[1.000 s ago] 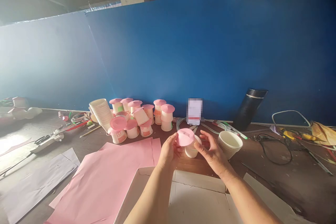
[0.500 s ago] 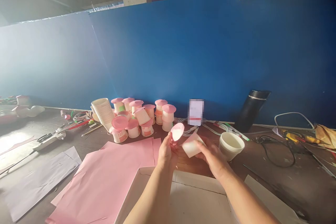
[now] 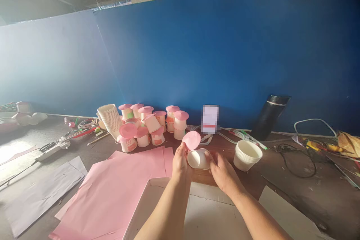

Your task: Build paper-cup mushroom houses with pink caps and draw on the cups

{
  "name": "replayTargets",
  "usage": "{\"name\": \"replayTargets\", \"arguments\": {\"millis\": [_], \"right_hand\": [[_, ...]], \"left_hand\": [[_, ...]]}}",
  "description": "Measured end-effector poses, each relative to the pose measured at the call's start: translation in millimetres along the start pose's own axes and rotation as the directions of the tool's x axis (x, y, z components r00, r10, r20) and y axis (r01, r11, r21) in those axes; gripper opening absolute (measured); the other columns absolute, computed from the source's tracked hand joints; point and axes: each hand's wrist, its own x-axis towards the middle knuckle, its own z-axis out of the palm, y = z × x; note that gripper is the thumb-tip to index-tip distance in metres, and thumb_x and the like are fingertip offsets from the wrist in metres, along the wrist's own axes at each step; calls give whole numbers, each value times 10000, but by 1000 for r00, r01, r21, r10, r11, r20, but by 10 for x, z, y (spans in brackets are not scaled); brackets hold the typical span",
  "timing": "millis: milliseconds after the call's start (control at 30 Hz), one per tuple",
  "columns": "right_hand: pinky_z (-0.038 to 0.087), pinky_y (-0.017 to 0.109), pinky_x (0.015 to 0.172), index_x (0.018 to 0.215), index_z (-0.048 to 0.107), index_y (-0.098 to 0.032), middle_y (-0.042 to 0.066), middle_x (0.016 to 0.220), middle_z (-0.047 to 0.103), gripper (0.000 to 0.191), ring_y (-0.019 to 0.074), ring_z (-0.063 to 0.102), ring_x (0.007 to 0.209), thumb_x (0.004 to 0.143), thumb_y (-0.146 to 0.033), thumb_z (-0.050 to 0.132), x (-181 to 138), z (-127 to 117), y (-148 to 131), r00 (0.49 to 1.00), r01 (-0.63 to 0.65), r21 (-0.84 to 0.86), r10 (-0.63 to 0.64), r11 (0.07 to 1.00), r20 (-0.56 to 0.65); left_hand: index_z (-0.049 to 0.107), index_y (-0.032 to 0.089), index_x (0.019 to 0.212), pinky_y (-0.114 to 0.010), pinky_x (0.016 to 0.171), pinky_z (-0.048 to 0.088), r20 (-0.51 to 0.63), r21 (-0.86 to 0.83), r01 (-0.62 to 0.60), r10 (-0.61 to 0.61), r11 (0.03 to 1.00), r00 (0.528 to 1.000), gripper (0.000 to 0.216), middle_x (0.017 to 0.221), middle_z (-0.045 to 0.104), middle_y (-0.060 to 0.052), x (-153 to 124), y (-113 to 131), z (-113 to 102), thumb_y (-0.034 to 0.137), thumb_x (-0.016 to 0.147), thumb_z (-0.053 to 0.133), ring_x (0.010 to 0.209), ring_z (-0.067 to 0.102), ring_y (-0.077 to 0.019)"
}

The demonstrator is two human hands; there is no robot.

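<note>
In my left hand (image 3: 179, 162) is a round pink paper piece (image 3: 191, 140), pinched at its lower edge with its pink face toward me. My right hand (image 3: 223, 170) grips a white paper cup (image 3: 197, 159) by its far right side. The cup lies tipped sideways, mouth toward the left, just below the pink piece and close to my left fingers. Whether cup and pink piece touch is unclear. Several cups with pink paper roofs (image 3: 142, 137) stand grouped at the back, some with drawn windows.
Large pink sheets (image 3: 112, 191) lie left of a shallow white box (image 3: 208, 210) under my forearms. A tall cup stack (image 3: 109, 120), a short cup stack (image 3: 248, 156), markers (image 3: 254, 140), a black bottle (image 3: 271, 116) and cables (image 3: 298, 161) line the back.
My right hand has turned the cup so its mouth shows and brought it left, beside my left hand. The pink piece has rotated to show its full pink face.
</note>
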Motion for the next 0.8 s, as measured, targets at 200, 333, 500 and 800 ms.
{"name": "replayTargets", "arguments": {"millis": [200,333,500,800], "right_hand": [[476,448,993,1117,679,-208,143,1196,691,437,308,626,1157,911,-476,402,113,-79,144,970,170,-135,-190,976,-150],[499,415,900,946,684,-220,127,1030,737,398,301,668,1017,870,-523,437,180,-173,144,973,116,-59,-125,992,-194],[488,353,632,945,723,-233,87,924,749,510,230,637,678,846,-664,469,200,-266,96,987,-34,163,59,986,-153],[400,246,483,1145,733,-227,86,1056,720,615,169,600,689,838,-734,571,159,-293,38,990,-126,421,144,899,-11]], "left_hand": [[537,164,740,-192,579,429,-50,22,51,-49,998,998,271,639,532,30,-14,-92,-24,258,797,785,561,503,-73],[573,147,802,-164,545,421,-87,70,103,-97,992,991,221,635,518,35,-32,-11,-12,225,813,779,551,494,-61],[606,135,817,-140,510,414,65,116,79,-87,990,994,325,683,542,30,-58,134,15,256,703,885,560,482,-44],[604,132,763,-118,470,382,82,235,75,-97,969,992,456,628,540,42,-25,99,89,313,559,969,529,459,-28]]}}
